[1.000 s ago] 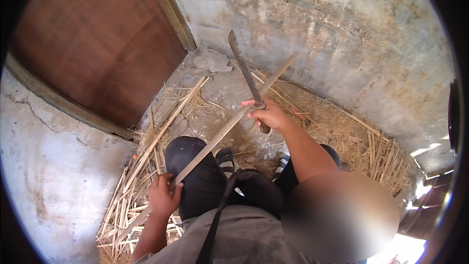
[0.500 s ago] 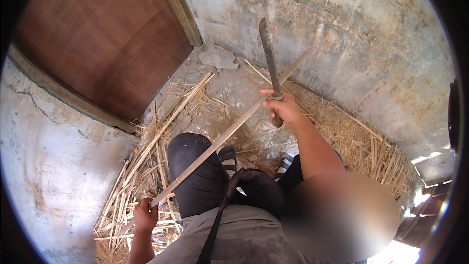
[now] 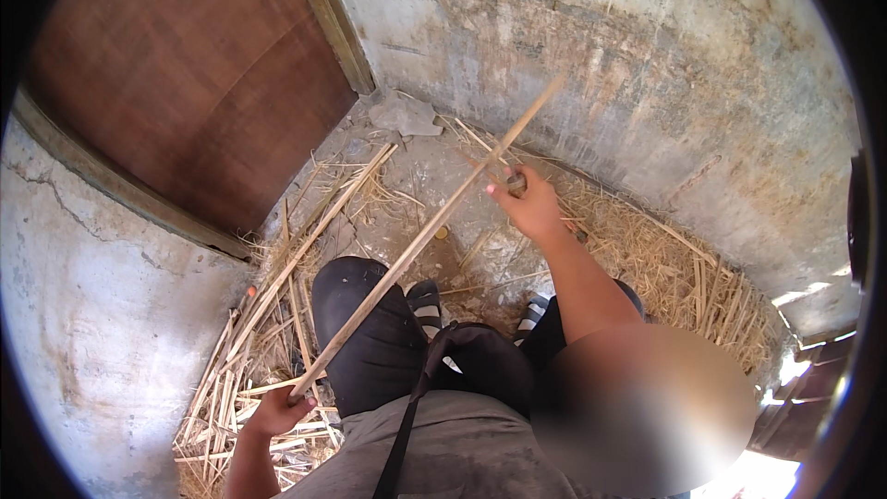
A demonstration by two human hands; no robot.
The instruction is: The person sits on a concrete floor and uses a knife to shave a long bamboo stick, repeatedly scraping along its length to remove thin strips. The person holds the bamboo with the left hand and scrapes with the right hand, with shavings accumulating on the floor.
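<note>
Since its lower end is pinched in the left hand (image 3: 277, 413), the pale strip (image 3: 420, 242) slants from the lower left of the frame to the upper centre, passing over the dark left trouser leg (image 3: 344, 294). That hand's fingers and thumb close on it. Near the centre, the right hand (image 3: 536, 208) is curled around a short handle (image 3: 516, 184), its fingertips beside the strip; I cannot tell whether they touch it, nor make out any blade.

If the handle carries an edge, a slip along the strip could bring it toward the leg or left fingers. With the upper end seemingly unsupported, a loose pinch could let the strip twist, and it could knock the stained wall (image 3: 628, 65) if swung right.

Below centre are striped sandals (image 3: 428, 310); loose strips (image 3: 259, 319) lie at lower left, shavings (image 3: 647, 240) at right, and a reddish-brown door (image 3: 194, 83) fills the upper left.
</note>
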